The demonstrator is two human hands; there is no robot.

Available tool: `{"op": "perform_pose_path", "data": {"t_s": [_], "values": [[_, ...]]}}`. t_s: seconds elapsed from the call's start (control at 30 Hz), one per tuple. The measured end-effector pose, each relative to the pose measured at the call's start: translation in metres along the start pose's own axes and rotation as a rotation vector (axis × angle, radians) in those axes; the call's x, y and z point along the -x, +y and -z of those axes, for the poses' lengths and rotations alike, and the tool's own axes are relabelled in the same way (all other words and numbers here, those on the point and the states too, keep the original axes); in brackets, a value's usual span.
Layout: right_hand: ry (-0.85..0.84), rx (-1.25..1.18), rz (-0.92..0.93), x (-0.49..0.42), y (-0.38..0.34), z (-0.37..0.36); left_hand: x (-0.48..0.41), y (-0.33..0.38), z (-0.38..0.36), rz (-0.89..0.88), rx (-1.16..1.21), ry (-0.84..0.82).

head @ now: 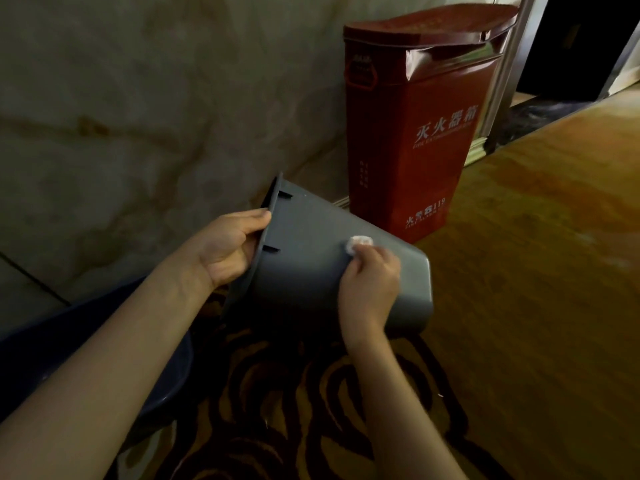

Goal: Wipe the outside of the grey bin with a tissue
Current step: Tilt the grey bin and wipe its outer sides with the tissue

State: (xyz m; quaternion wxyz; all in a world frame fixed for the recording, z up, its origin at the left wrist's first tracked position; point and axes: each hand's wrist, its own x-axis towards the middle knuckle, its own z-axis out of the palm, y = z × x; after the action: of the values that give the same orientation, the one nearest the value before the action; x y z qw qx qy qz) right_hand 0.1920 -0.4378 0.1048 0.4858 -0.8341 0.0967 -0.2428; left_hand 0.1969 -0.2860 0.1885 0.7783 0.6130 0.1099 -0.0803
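The grey bin [311, 258] is tipped on its side above the carpet, its open mouth to the left and its base to the right. My left hand [230, 247] grips the bin's rim, thumb on the outside edge, fingers hidden inside. My right hand [370, 285] rests on the bin's outer wall near the base and pinches a small crumpled white tissue [360, 243] against the grey surface.
A tall red fire-extinguisher box [415, 133] stands just behind the bin against the marble wall [138, 98]. A dark blue rounded object [86, 358] lies at lower left under my left arm. Patterned carpet [519, 306] covers the floor. A metal door frame [509, 81] rises at the upper right.
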Motion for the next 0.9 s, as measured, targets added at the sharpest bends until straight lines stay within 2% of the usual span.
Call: {"op": "perform_pose_path", "data": {"t_s": [0.13, 0.23, 0.33, 0.43, 0.5, 0.57, 0.67, 0.77, 0.9], "values": [[-0.128, -0.118, 0.357, 0.054, -0.037, -0.014, -0.001, 0.002, 0.009, 0.005, -0.012, 0.005], [-0.113, -0.158, 0.437, 0.061, -0.034, -0.017, -0.002, 0.002, 0.013, -0.005, -0.056, -0.002], [-0.034, -0.111, 0.364, 0.041, -0.002, -0.008, -0.001, 0.001, 0.016, -0.024, -0.095, 0.008], [0.081, -0.046, 0.091, 0.016, 0.042, 0.009, 0.0, 0.001, 0.023, -0.017, -0.107, -0.025], [0.139, -0.002, -0.053, 0.004, 0.068, 0.019, 0.0, 0.004, 0.032, -0.014, -0.115, -0.117], [0.161, 0.036, -0.097, 0.004, 0.08, 0.024, -0.001, 0.009, 0.039, 0.022, -0.171, -0.22], [0.151, 0.063, -0.079, 0.02, 0.084, 0.025, -0.003, 0.018, 0.04, 0.067, -0.22, -0.285], [0.154, 0.053, -0.043, 0.036, 0.089, 0.026, -0.01, 0.024, 0.034, 0.126, -0.145, -0.18], [0.172, 0.027, -0.037, 0.047, 0.086, 0.026, -0.015, 0.02, 0.026, 0.103, -0.257, 0.048]]}}
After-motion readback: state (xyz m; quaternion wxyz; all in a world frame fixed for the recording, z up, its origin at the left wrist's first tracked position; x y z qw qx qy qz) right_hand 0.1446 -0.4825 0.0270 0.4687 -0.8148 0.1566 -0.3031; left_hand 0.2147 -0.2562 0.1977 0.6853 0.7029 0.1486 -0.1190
